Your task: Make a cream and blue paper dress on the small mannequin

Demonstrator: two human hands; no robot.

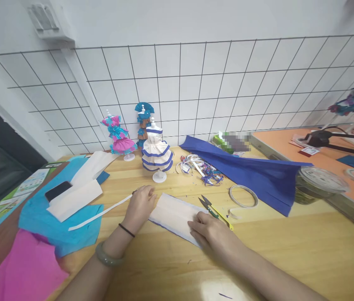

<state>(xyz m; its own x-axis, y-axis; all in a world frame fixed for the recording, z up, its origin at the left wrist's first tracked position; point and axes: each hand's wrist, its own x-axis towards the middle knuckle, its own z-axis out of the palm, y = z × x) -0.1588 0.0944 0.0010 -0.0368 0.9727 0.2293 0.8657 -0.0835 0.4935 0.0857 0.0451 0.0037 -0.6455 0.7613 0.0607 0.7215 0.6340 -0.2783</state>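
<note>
On the table before me lies a white crepe-paper piece with a blue lower edge. My right hand grips its right end, fingers closed. At its left end is my left hand, with fingers curled together; what they hold, if anything, is hidden. A narrow white strip runs from behind my left hand toward the left. Just beyond my right hand rest yellow-handled thread snips, blades apart. A small dress form in a white tiered dress with blue bands stands upright behind the paper.
Two more dressed forms, one pink and blue, stand farther back. Blue crepe paper, paper scraps, a tape roll and a lidded tub are at right. Left lie a phone, turquoise paper and pink paper.
</note>
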